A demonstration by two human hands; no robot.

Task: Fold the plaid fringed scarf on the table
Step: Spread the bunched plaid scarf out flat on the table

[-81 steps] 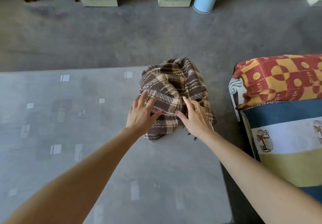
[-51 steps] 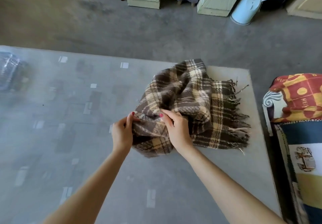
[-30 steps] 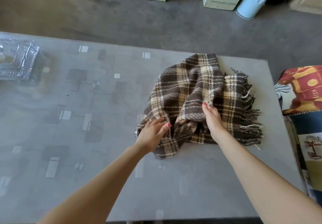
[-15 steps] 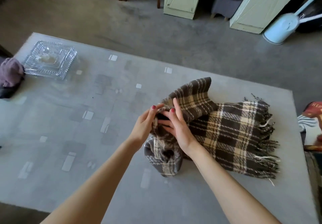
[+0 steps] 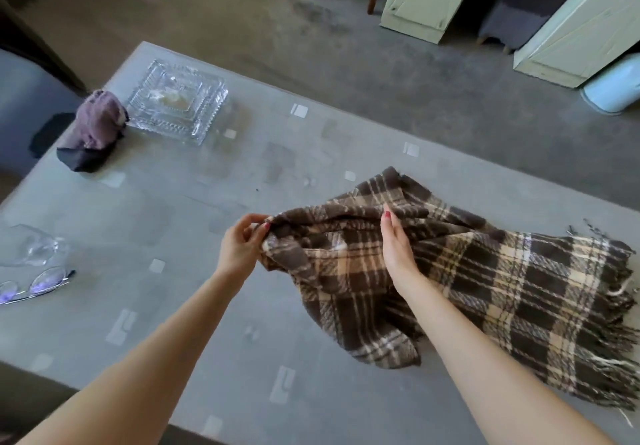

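Observation:
A brown and cream plaid scarf (image 5: 491,281) lies rumpled on the right half of the grey table (image 5: 194,202), its fringe spread along the right edge. My left hand (image 5: 240,248) pinches the scarf's left end and holds it lifted off the table. My right hand (image 5: 396,247) grips a raised fold of the cloth further right, fingers hidden in the fabric. Between the two hands the cloth hangs in loose folds.
A cut-glass dish (image 5: 176,106) stands at the table's far left with a purple and black bundle of cloth (image 5: 93,132) beside it. A clear glass (image 5: 34,245) and spectacles (image 5: 33,285) lie at the left edge. Pale cabinets (image 5: 588,25) stand across the floor.
The hands were close together on a bunched part of the scarf. Now they have drawn apart, the left hand pulling the end out to the left, and the scarf is more spread out.

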